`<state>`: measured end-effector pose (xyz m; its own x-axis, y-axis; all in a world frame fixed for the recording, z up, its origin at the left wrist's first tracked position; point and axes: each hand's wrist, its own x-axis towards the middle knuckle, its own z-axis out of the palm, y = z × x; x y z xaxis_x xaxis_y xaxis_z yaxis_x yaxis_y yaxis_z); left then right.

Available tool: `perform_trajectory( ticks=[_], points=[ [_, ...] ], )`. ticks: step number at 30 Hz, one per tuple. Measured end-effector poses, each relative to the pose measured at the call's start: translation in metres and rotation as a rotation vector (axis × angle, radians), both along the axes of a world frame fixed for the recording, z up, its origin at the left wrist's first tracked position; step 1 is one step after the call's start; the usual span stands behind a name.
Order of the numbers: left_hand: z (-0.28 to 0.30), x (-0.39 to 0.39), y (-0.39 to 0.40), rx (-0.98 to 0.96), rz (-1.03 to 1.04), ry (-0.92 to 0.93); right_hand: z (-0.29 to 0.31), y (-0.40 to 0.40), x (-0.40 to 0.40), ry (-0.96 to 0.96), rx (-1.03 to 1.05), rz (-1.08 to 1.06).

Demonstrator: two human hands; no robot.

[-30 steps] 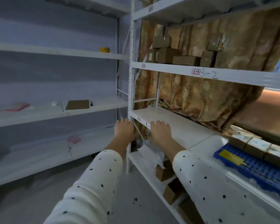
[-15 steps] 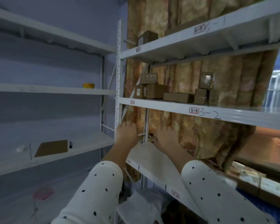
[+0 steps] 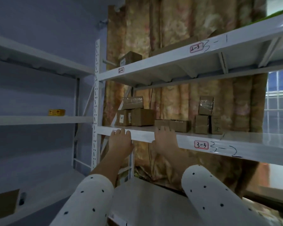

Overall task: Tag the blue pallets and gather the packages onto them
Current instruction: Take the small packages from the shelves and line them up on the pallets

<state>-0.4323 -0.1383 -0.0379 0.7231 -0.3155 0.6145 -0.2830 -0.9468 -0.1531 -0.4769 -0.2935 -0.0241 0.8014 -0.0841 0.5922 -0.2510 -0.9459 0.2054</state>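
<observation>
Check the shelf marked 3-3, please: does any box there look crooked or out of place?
One does. The taped box on the right sits tilted on a smaller box, not square to it. The other boxes look orderly. Both hands are at the shelf edge, empty.

Brown cardboard packages (image 3: 142,117), white shelf (image 3: 219,144), white black-dotted sleeves (image 3: 207,193), floral tan curtain (image 3: 175,30), yellow tape (image 3: 56,112)

Place: storeroom or small warehouse.
Evidence: white metal racking (image 3: 153,136) with numbered bay labels (image 3: 201,145); brown cardboard packages (image 3: 142,117) on shelves.
</observation>
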Motion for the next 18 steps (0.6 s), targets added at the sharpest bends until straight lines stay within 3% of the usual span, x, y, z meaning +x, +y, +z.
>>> perform_trajectory(
  ticks=[7, 18],
  points=[
    [0.007, 0.077, -0.007, 0.003, -0.133, 0.003, 0.004, -0.014, 0.04, -0.058, 0.022, -0.125],
    [0.02, 0.171, -0.011, -0.149, -0.491, 0.047, 0.011, -0.006, 0.081, -0.097, 0.07, -0.461]
  ],
)
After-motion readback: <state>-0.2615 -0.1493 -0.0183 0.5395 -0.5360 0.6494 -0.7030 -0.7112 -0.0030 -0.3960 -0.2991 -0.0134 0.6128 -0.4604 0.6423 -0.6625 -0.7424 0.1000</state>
